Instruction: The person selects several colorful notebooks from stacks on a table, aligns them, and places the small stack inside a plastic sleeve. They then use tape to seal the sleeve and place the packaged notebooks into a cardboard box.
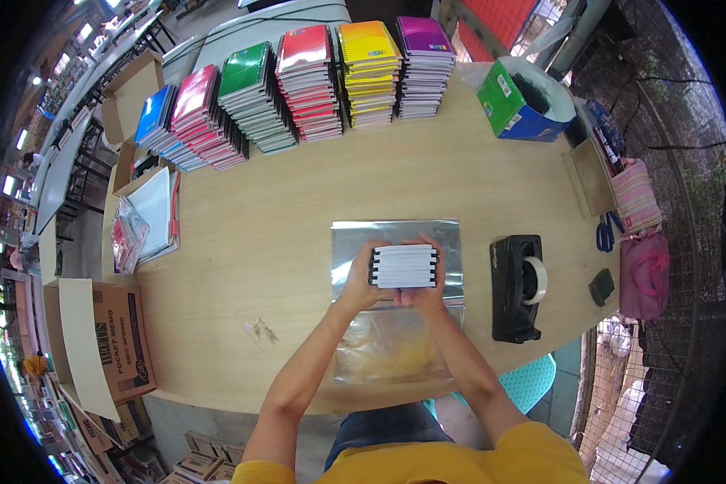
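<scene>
Fingers (369,252) of both hands were wrapped around a small stack of notebooks (404,267), so clenched, not loose. The left hand (359,278) gripped the stack's left end and the right hand (426,290) held it from underneath and on the right, page edges facing up at the camera. That stack sat mid-table, held just above a clear plastic bag (395,323) lying flat on the wooden table (258,242); the bag's far part looked shiny and silvery, the near part see-through, and I couldn't tell if anything was in it.

Containers: far right there was an open green-and-blue box (515,109) with something dark inside, too blurry to say what. On the far left an open cardboard box (129,93) stood at the table edge, contents hidden. Near left, a brown carton (113,339) sat beside the table with its flap open. A small clear packet with red stuff (127,234) lay on the left side.

Along the far edge ran stacks of spiral notebooks (298,89) in blue, pink, green, red, yellow and purple. Right of the hands sat a black tape dispenser (518,286).
</scene>
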Demonstrator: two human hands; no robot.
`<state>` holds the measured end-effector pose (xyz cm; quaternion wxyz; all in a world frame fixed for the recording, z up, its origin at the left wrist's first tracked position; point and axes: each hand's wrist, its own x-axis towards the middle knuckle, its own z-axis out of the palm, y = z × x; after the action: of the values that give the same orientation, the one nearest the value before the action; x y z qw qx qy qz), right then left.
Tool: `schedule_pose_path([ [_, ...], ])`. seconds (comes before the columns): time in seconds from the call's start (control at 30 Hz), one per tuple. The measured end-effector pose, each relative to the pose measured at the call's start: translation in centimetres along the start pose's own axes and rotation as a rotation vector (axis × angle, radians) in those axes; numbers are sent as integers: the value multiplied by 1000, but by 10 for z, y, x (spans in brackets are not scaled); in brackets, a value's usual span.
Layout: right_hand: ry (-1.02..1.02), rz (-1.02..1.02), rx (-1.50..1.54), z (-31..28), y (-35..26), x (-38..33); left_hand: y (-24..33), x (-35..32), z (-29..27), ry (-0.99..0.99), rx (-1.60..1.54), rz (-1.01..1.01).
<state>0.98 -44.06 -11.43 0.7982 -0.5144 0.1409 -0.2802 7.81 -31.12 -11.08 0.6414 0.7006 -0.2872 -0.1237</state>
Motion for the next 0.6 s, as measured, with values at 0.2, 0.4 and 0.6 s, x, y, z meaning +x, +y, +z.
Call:
schedule_pose_path([
  [0.2, -59, 81, -130, -11, 6, 3, 24, 10, -3, -35, -116, -269],
  [0.4, -269, 233, -464, -31, -80, 31, 43, -54, -56, 178, 472, -56],
  [0.6, -980, 306, -1145, 18, -94, 49, 47, -97, -75, -168, 851, -207],
])
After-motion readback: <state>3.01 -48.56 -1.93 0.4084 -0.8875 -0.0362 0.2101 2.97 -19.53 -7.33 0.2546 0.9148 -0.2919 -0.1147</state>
